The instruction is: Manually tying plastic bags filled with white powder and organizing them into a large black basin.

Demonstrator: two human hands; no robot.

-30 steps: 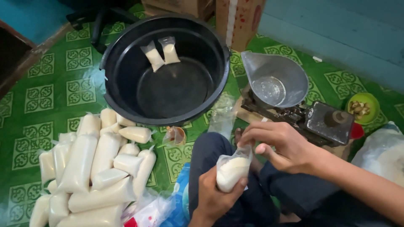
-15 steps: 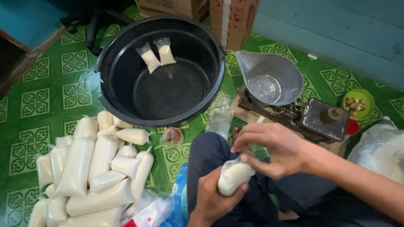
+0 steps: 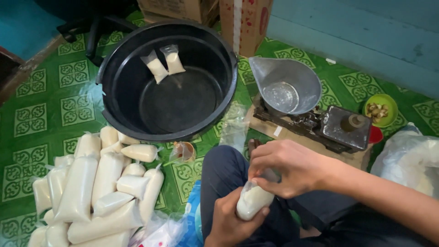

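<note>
Fingers (image 3: pixel 267 176) of the right hand (image 3: pixel 288 167) pinch the neck of a small filled bag (image 3: pixel 253 201) cupped by the left hand (image 3: pixel 231 219) at 6 o'clock – soft, slippery (likely burstable), best held neck-and-belly.

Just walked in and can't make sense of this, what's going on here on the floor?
A person sitting on the green patterned floor holds a small plastic bag of white grain upright in the left hand, while the right hand pinches its top. A pile of filled bags lies beside them, two more bags sit in the black tub, and a balance scale stands nearby.
</note>
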